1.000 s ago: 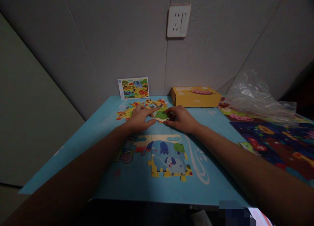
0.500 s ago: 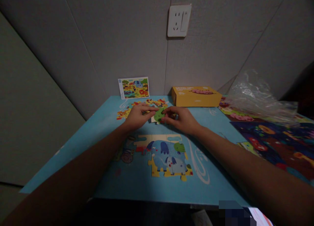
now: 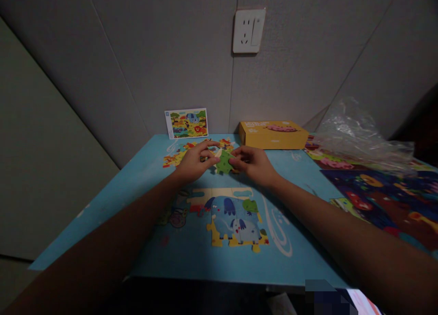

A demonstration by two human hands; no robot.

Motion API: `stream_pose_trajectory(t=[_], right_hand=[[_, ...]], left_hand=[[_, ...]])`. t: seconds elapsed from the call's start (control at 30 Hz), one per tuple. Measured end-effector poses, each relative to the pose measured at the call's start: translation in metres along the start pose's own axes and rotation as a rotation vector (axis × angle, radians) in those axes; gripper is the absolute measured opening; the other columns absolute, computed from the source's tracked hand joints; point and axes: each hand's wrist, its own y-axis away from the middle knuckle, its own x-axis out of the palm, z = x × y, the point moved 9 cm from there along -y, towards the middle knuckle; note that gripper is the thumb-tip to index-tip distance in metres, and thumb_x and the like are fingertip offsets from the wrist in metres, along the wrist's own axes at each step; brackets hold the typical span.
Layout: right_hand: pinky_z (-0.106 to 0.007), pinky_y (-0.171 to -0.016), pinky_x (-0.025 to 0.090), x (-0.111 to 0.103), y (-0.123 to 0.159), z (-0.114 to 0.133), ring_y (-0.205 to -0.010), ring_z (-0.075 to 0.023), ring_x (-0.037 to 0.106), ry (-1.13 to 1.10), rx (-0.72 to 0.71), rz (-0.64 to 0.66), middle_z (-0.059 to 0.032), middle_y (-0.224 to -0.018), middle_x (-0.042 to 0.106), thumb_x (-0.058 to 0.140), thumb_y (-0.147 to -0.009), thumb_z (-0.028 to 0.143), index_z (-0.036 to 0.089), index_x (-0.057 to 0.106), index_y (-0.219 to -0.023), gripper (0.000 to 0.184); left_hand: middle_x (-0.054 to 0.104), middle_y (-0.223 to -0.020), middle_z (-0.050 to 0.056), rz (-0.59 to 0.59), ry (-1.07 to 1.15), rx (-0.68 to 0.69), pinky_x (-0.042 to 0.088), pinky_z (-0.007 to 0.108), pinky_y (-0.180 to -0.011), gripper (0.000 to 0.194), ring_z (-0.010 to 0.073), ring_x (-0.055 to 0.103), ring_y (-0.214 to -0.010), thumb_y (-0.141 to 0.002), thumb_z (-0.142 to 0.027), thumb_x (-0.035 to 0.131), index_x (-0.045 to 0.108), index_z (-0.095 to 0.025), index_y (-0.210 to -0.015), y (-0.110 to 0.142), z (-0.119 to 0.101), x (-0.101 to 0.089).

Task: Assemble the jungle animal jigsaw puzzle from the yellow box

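Note:
Between my two hands a green jigsaw puzzle piece (image 3: 224,162) with darker spots is held up, tilted, above the table. The thumb of my left hand (image 3: 198,161) presses on its left edge, with the fingers curled behind. My right hand (image 3: 252,163) pinches its right side between thumb and fingers. Behind my hands lies a pile of loose puzzle pieces (image 3: 174,160) in yellow, orange and green. Nearer to me rests a joined puzzle section (image 3: 222,221) showing a large and a small blue elephant, with ragged tabs along its lower edge.
A picture card (image 3: 188,123) leans against the wall behind the pile. Right of it stands a yellow box (image 3: 275,136). A clear plastic bag (image 3: 359,132) and a dark, colourful puzzle sheet (image 3: 386,205) occupy the right side of the blue table (image 3: 112,228).
The green piece has been turned and tilted between my hands. My left fingers have lifted and spread a little, and my right fingers have shifted their grip along the piece.

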Motion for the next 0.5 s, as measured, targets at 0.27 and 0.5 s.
stream_pose_trajectory(t=[0.27,0.5], right_hand=[[-0.024,-0.050,0.029,0.015,0.005,0.010,-0.051,-0.0074,0.039,-0.156,0.013,0.188,0.0058,-0.058,0.048,0.074,-0.065,0.038,0.015,0.056,-0.088,0.038],[-0.022,-0.043,0.023,0.010,0.024,0.000,-0.040,-0.0051,0.035,0.113,0.180,0.593,0.0082,-0.044,0.040,0.069,-0.072,0.041,0.016,0.051,-0.059,0.033]], left_hand=[[0.067,-0.078,0.003,0.038,0.048,0.010,0.051,0.031,-0.073,0.018,0.0132,0.063,-0.068,-0.076,-0.034,0.069,0.064,-0.017,-0.075,0.001,-0.007,0.007],[0.073,-0.083,0.004,0.244,-0.030,0.131,0.046,0.037,-0.087,0.016,0.0192,0.062,-0.090,-0.079,-0.035,0.070,0.074,-0.021,-0.084,0.011,-0.025,0.030]])
